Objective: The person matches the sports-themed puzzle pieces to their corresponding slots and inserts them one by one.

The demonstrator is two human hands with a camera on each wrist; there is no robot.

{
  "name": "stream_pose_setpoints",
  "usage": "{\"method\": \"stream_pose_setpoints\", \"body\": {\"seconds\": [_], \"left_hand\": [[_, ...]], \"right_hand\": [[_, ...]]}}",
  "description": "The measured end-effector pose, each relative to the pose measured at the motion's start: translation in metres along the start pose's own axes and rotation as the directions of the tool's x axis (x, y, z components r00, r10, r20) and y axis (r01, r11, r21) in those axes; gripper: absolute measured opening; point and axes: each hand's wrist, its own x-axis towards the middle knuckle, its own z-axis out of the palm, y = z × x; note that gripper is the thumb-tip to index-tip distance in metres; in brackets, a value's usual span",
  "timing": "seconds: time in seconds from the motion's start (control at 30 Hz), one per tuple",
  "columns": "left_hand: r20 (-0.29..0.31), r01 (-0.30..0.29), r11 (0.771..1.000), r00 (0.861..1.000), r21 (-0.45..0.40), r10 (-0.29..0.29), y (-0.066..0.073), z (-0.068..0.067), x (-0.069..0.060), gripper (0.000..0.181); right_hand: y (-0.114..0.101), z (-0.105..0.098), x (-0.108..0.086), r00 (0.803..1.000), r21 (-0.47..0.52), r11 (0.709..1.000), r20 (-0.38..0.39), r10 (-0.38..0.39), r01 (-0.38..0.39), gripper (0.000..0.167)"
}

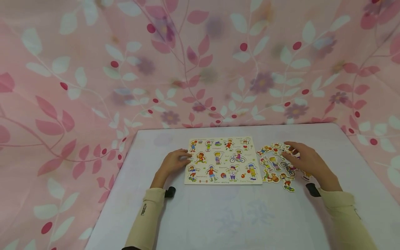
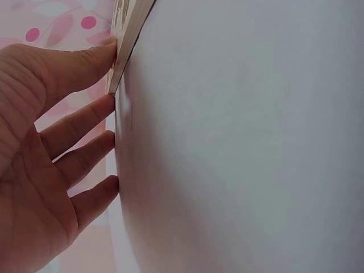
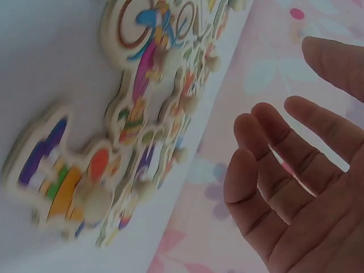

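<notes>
A flat wooden board [image 1: 223,161] printed with children doing sports lies on the table. My left hand [image 1: 173,162] is at its left side; in the left wrist view the thumb of that hand [image 2: 51,131] touches the board's edge [image 2: 128,48], and other fingertips rest on the table. To the right of the board lie several loose figure pieces [image 1: 274,163] with round knobs. My right hand [image 1: 306,161] hovers over them, fingers loosely bent. In the right wrist view this hand [image 3: 301,170] holds nothing, beside a bicycle piece [image 3: 145,25] and an orange-shirted piece [image 3: 65,190].
The white-covered table [image 1: 215,215] extends in front of the board and to both sides. A pink floral cloth [image 1: 200,62] hangs behind the table and along its sides.
</notes>
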Motion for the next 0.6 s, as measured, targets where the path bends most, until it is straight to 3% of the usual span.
{"method": "stream_pose_setpoints", "body": {"seconds": [0.3, 0.6], "left_hand": [[-0.017, -0.021, 1.0, 1.0, 0.008, 0.021, -0.002, -0.001, 0.001, 0.027], [0.011, -0.007, 1.0, 1.0, 0.004, 0.007, -0.004, -0.001, 0.001, 0.028]], "right_hand": [[-0.005, 0.02, 0.033, 0.997, 0.015, 1.0, 0.076, 0.012, -0.013, 0.054], [-0.016, 0.033, 0.058, 0.983, -0.005, 1.0, 0.185, -0.009, 0.01, 0.04]]}}
